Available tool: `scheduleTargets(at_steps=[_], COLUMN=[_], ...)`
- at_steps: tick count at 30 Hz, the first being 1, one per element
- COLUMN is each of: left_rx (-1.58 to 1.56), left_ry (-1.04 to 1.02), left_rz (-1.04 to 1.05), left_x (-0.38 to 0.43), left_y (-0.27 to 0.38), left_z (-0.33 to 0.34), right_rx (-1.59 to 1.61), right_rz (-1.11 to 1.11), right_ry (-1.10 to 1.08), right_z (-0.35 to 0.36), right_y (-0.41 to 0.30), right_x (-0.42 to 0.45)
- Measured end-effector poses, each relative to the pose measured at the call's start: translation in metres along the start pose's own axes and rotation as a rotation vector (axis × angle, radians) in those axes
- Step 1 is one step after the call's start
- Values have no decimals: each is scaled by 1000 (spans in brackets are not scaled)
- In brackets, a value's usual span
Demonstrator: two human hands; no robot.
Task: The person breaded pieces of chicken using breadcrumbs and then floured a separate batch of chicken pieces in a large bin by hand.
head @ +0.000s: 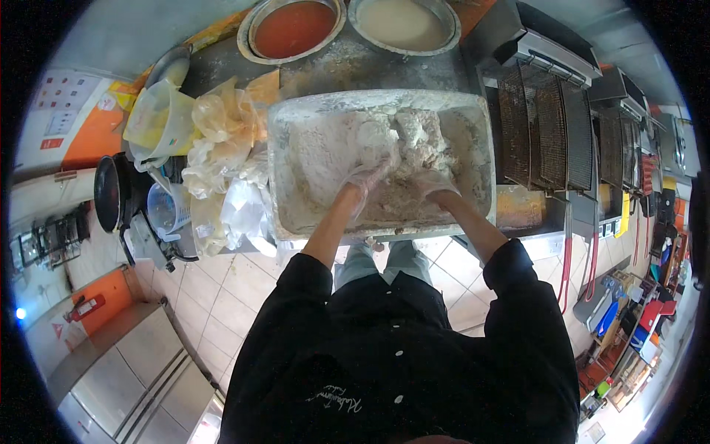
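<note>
A large rectangular tub point(282, 194) in front of me holds pale, floury powder point(321, 150) and lumpy, flour-coated pieces point(421, 130). My left hand point(369, 180), in a thin clear plastic glove, is in the powder near the middle, its fingers reaching towards a coated lump point(377, 136). To its right, my right hand point(438, 183), also in a clear glove, is sunk in the flour below the lumpy pieces. Flour hides most of the fingers of both hands, so whether they grip anything is not clear.
Behind the tub stand a bowl of red-orange liquid point(297, 28) and a bowl of whitish liquid point(402, 25). Wire fryer baskets point(546, 127) hang at the right. Plastic bags point(227, 139), a plastic jug point(163, 122), a blue basket point(169, 208) and a black pan point(108, 191) are at the left.
</note>
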State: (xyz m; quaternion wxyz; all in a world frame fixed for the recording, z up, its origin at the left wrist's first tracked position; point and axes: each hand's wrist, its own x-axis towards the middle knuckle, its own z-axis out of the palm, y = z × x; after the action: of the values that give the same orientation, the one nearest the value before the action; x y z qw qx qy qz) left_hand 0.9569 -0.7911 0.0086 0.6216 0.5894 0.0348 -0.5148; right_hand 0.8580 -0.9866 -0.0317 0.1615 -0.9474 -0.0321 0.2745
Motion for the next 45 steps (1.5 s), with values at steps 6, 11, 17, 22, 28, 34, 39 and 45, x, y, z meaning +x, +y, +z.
scheduleTargets(at_steps=[6, 11, 17, 22, 28, 34, 39, 45], left_rx=[-51, 245, 749, 748, 795, 448, -131, -68], left_ry=[82, 206, 427, 541, 647, 458, 295, 93], left_rz=[-126, -24, 375, 212, 186, 112, 128, -24], left_x=[-20, -12, 8, 13, 73, 81, 76, 67], left_y=[4, -8, 1, 22, 30, 47, 44, 63], left_z=[-21, -50, -64, -75, -72, -54, -42, -15], right_rx=[-339, 606, 552, 641, 390, 786, 1380, 1908], right_rz=[-144, 42, 276, 397, 368, 237, 257, -343], right_ry=[-170, 133, 601, 614, 354, 455, 333, 425], right_z=[-5, -69, -105, -105, -58, -42, -45, -3], right_y=[-3, -24, -24, 12, 78, 73, 72, 116], right_x=[3, -31, -28, -16, 46, 84, 96, 91])
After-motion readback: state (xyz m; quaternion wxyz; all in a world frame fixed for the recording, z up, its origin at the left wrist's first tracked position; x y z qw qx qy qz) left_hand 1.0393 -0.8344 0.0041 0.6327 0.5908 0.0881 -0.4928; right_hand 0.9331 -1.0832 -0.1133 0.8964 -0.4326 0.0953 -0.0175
